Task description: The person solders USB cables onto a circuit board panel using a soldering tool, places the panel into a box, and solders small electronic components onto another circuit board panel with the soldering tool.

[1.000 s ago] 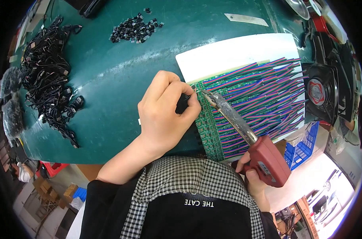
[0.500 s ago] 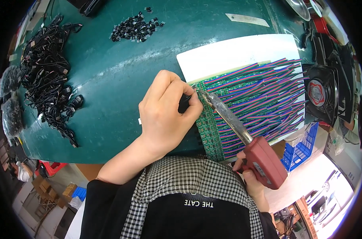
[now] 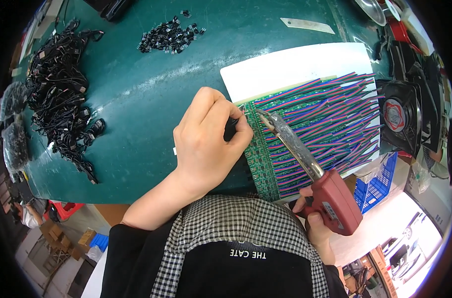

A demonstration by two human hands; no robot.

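My left hand (image 3: 206, 141) is closed in a pinch at the top left corner of a panel of green circuit boards (image 3: 262, 166). A black piece (image 3: 229, 130) shows between its thumb and forefinger, mostly hidden, with fine wire ends at the fingertips. My right hand (image 3: 315, 223) is wrapped around the handle of a red soldering gun (image 3: 335, 201). Its metal tip points up and left, over the boards just right of my left fingertips and apart from them. Striped flat wires (image 3: 330, 116) in red, green, blue and black run from the boards to the right.
A white sheet (image 3: 295, 62) lies under the boards. Black cables (image 3: 62, 89) with plugs are heaped at the left. Small black connectors (image 3: 170, 36) form a pile at the back, and a steel blade (image 3: 308, 25) lies far right. A black fan (image 3: 400, 116) stands beside the wires, near a blue basket (image 3: 377, 186).
The soldering gun in my right hand has shifted slightly right, its tip drawing back from my left fingertips. My left hand stays in place.
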